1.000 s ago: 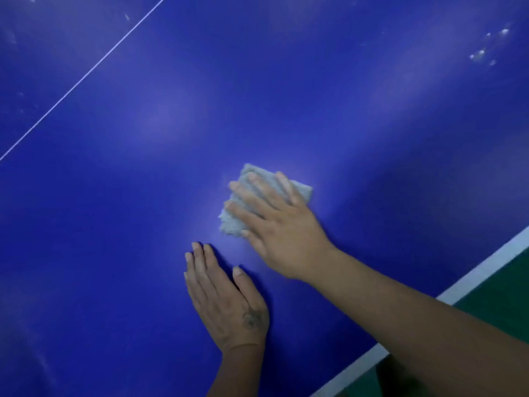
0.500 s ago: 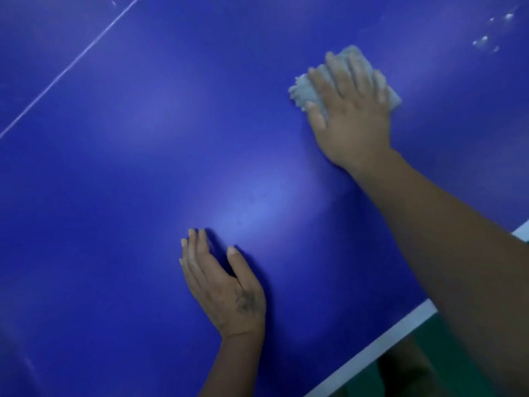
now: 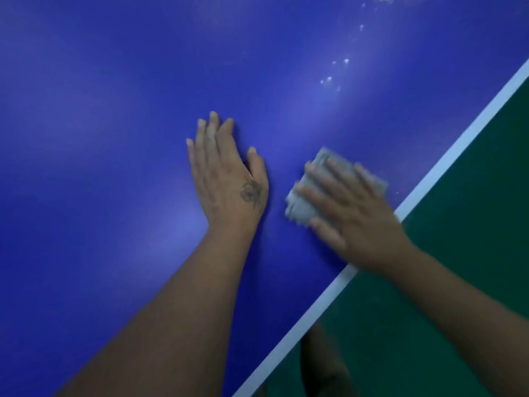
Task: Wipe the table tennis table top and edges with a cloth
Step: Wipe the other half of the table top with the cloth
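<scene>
Mostly hidden cloth (image 3: 300,206) under blurred right hand (image 3: 353,222).

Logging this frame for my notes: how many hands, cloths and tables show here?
Hands: 2, left hand and right hand
Cloth: 1
Table: 1
Total: 4

Cloth (image 3: 303,209) on table (image 3: 114,138), right of left hand (image 3: 226,179)
</scene>
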`<state>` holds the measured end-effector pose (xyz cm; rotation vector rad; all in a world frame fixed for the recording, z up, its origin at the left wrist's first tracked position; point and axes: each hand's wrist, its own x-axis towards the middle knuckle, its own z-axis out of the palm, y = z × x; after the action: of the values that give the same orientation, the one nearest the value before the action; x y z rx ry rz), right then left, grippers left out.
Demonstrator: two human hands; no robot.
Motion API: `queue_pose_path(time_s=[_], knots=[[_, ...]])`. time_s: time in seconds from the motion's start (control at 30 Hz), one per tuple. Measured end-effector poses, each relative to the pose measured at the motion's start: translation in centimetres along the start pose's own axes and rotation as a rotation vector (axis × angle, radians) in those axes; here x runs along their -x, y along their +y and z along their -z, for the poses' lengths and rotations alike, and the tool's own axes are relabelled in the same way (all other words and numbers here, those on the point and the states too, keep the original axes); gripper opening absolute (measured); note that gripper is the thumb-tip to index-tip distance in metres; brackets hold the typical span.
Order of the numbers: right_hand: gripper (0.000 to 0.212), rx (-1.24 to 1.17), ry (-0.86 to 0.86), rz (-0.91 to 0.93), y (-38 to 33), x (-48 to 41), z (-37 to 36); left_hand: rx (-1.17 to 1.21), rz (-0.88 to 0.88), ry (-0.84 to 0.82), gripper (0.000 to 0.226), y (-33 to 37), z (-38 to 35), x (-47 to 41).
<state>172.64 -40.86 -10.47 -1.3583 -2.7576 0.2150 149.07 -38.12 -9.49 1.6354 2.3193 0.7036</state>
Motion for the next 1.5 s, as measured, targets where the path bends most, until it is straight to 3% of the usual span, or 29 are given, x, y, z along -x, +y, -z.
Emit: queue_pose_path(time_s=[0.13, 0.2, 0.37, 0.47, 0.53, 0.63, 0.73, 0.9, 1.0, 1.07, 1.17, 1.27, 1.33, 1.5], knots=[[0.061, -0.011, 0.018, -0.394, 7.8, -2.3, 2.4, -0.205, 0.079, 0.011, 0.068, 1.9, -2.3, -1.0], [0.062, -0.024, -0.009, -0.422, 7.3, -2.4, 2.4, -0.239, 0.079, 0.019, 0.069, 2.0, -2.7, -1.0], [0.063, -0.068, -0.079, 0.078, -1.2, 4.5, 0.2, -0.281, 0.102, 0.016, 0.069, 2.0, -2.8, -1.2], [0.061, -0.072, -0.102, 0.252, 2.6, 5.4, 0.9, -0.303, 0.101, 0.023, 0.069, 2.2, -2.8, -1.4], [0.058, -0.060, -0.056, 0.129, 7.8, 3.2, 1.3, -0.307, 0.100, 0.035, 0.067, 2.4, -2.9, -1.4], [0.060, -0.042, 0.010, -0.280, 14.5, -1.2, 2.6, -0.287, 0.088, 0.044, 0.066, 2.2, -2.9, -1.3], [0.061, -0.063, 0.018, -0.453, 13.9, -3.1, 3.2, -0.271, 0.079, 0.054, 0.064, 2.3, -2.8, -1.3], [0.075, -0.162, -0.088, 0.051, 3.2, 0.4, 1.3, -0.268, 0.086, 0.051, 0.061, 2.5, -2.7, -1.4], [0.072, -0.208, -0.095, 0.267, 4.5, -2.4, 1.3, -0.274, 0.084, 0.045, 0.060, 2.3, -2.7, -1.4], [0.069, -0.155, -0.051, 0.263, 7.7, -6.5, 1.4, -0.265, 0.087, 0.043, 0.060, 2.2, -2.8, -1.4], [0.065, -0.051, 0.053, -0.012, 13.2, -13.9, 2.3, -0.263, 0.091, 0.046, 0.060, 2.2, -2.8, -1.4], [0.065, -0.083, 0.038, -0.250, 14.9, -17.3, 3.3, -0.268, 0.092, 0.034, 0.061, 2.0, -2.9, -1.3], [0.063, -0.055, 0.054, -0.209, 13.3, -15.7, 2.8, -0.270, 0.092, 0.027, 0.061, 1.8, -3.0, -1.4], [0.068, -0.151, -0.047, 0.143, 7.8, -4.5, 1.7, -0.283, 0.104, 0.015, 0.062, 2.2, -2.7, -1.5]])
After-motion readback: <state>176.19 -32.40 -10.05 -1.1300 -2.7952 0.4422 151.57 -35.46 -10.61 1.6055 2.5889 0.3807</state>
